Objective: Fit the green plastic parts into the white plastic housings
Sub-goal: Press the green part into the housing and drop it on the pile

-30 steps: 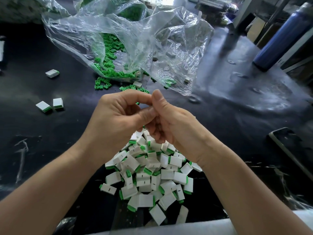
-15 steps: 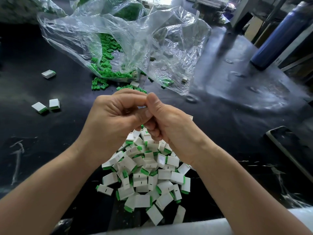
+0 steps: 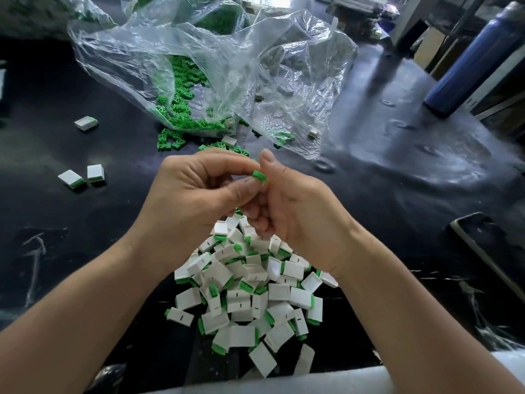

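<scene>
One green part (image 3: 259, 177) was raised above the surface (image 3: 369, 172), at the point where the two hands met. The left hand (image 3: 199, 194) had its fingers curled and pinched the green part between thumb and forefinger. The right hand (image 3: 298, 211) lay against the same part, thumb upright and remaining fingers curled under; what those fingers enclosed could not be told, as the left hand hid them.

Directly below the hands, a pile of assembled housings (image 3: 250, 291) lay on the surface, white bodies with green edges showing, tumbled at all angles. Beyond the hands, loose green parts (image 3: 181, 95) lay inside a crumpled clear plastic bag (image 3: 227, 66), and some had spilled out at its mouth onto the surface. Three stray housings (image 3: 95, 172) lay well apart from the pile on the left side, two close together and one farther back.

At the far right a blue bottle (image 3: 477, 61) stood on the surface. A phone (image 3: 483, 245) lay flat near the right edge.
</scene>
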A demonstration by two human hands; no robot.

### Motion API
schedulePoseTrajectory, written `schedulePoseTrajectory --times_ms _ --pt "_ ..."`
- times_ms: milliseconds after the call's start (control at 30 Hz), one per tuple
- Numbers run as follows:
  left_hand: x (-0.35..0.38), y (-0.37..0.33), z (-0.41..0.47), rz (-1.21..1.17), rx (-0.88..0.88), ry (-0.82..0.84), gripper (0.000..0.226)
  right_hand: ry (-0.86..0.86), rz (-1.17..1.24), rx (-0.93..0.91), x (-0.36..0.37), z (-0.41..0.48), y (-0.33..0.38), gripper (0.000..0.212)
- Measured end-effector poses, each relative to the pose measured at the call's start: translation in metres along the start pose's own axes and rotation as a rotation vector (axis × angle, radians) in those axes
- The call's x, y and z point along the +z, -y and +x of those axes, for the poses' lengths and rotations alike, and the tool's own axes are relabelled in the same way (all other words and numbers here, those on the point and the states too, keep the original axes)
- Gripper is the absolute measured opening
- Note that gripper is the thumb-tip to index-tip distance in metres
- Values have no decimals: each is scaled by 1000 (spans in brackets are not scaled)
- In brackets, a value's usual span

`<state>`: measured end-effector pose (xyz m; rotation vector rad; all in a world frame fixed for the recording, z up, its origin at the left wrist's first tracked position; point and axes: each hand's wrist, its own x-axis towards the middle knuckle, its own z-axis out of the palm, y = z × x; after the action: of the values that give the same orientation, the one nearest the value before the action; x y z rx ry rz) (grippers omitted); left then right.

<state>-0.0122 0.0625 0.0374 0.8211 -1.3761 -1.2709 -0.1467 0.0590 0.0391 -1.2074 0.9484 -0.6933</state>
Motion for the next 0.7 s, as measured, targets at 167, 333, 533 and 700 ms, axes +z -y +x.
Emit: schedulePoseTrajectory --times_ms 167,333,533,700 --pt "-2 -2 -1 -5 -86 13 21 -3 37 17 -2 -2 1 42" --pt "-5 -1 0 -19 -151 -9 20 34 -14 10 -3 -2 2 49" --pt "-6 -3 0 -23 -164 9 22 13 -91 -25 -4 -3 2 47" --pt "-5 -3 1 -85 -197 25 21 -36 -187 -54 0 -5 4 47"
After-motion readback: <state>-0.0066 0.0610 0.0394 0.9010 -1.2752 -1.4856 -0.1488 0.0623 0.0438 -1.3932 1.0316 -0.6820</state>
